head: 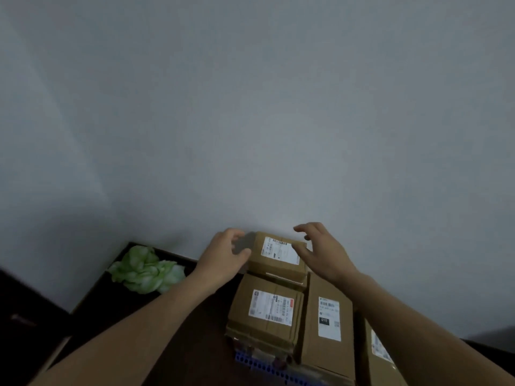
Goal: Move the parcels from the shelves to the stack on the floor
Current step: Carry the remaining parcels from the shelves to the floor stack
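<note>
1. The small brown cardboard parcel [278,259] is a squat carton. On its top are a white shipping label with a barcode and a strip of clear tape along the middle seam.
2. It stands close against the pale grey wall [278,107], at the far end of a cluster of cartons, and seems to rest on cardboard beneath it.
3. The left hand [225,254] is just beside its left face, fingers loosely curved and thumb near the box edge. It is not clasped round anything.
4. The right hand [320,252] is spread at the right top corner, thumb over the label's edge. Contact cannot be told, and the hand is not closed.
5. Nearer the camera lies a wider brown carton with a red-marked white label [267,307], and to its right a long brown carton with a black-patched label [328,316].
6. A further brown carton [381,355] is cut by the right forearm.
7. A blue perforated plastic piece [264,366] shows below the wider carton.
8. A crumpled pale green bundle [145,270] lies on the dark surface [172,330] to the left, well apart from the parcel.
</note>
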